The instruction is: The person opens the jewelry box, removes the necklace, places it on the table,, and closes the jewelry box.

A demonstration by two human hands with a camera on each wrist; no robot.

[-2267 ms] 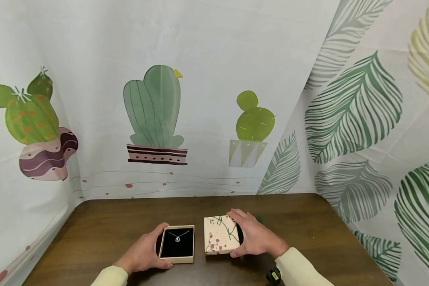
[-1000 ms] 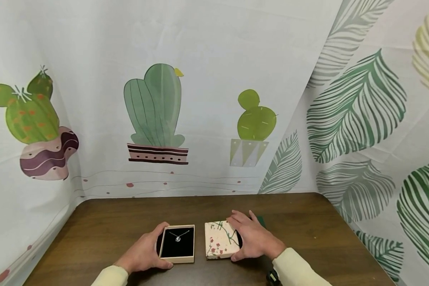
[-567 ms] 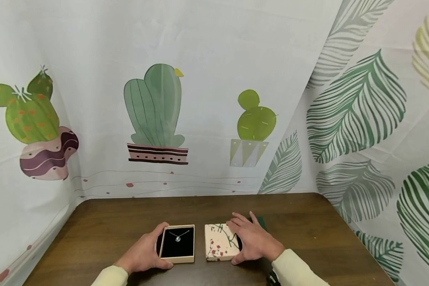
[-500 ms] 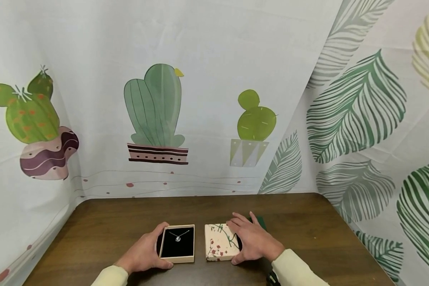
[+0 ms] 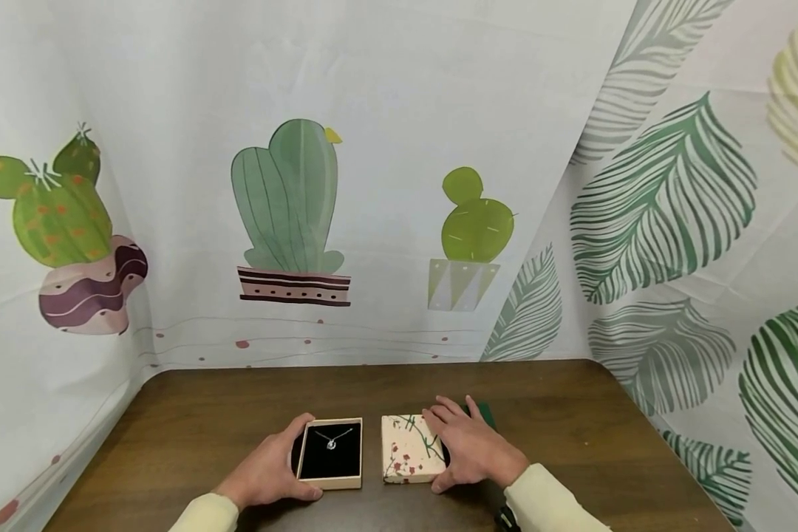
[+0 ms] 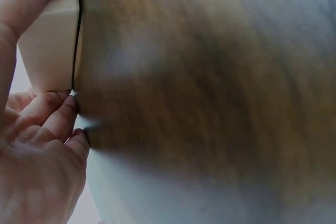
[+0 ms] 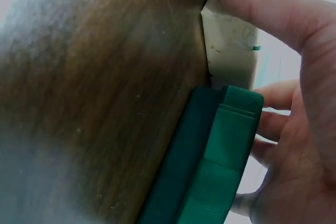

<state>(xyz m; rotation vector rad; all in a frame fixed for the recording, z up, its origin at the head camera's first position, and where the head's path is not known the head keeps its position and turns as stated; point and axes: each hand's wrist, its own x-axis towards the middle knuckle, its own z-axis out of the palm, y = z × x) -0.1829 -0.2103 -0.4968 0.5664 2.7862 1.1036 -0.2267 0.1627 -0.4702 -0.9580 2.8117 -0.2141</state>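
Note:
Side by side on the table are two halves of a small square jewelry box. The cream box base, lined in black, bears a silver necklace with a round pendant. My left hand grips its left side, thumb at the near corner and fingers at the far one; the left wrist view shows the plain box wall. To the right, a cream lid printed with red blossoms and green stems is held by my right hand across its right part. The palm partly hides a dark green object.
In the head view a green corner of that object shows beyond the right fingers. The brown wooden table reaches back to a white curtain printed with cacti and leaves. A black band circles the right wrist.
The lid has come slightly toward me and lower, and the right fingers have spread a little, exposing more of the green object. My left hand and the base have kept their place.

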